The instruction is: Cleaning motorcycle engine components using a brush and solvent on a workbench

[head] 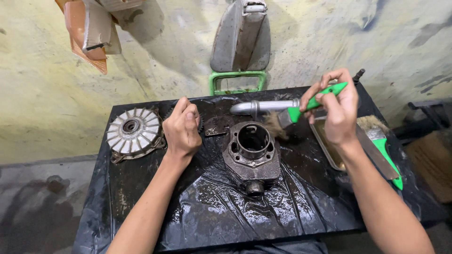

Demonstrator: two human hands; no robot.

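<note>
Mid-clean: my right hand [338,110] grasps green brush [301,110], bristles at engine cylinder [253,153]. Left hand [181,129] clenched on gear [200,123]. Next, prob. scrub cyl. rim w/ steady strokes.

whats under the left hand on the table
A dark toothed gear shows past the left hand, on the wet black plastic sheet. The hand covers most of it.

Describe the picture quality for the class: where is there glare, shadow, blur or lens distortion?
Head view: wet glare glints across the black plastic sheet below the engine cylinder; soft shadows fall on the wall behind the hanging metal parts; the brush bristles in the right hand look slightly smeared; the left hand is sharp; wide-angle bending shows at the edges.
</note>
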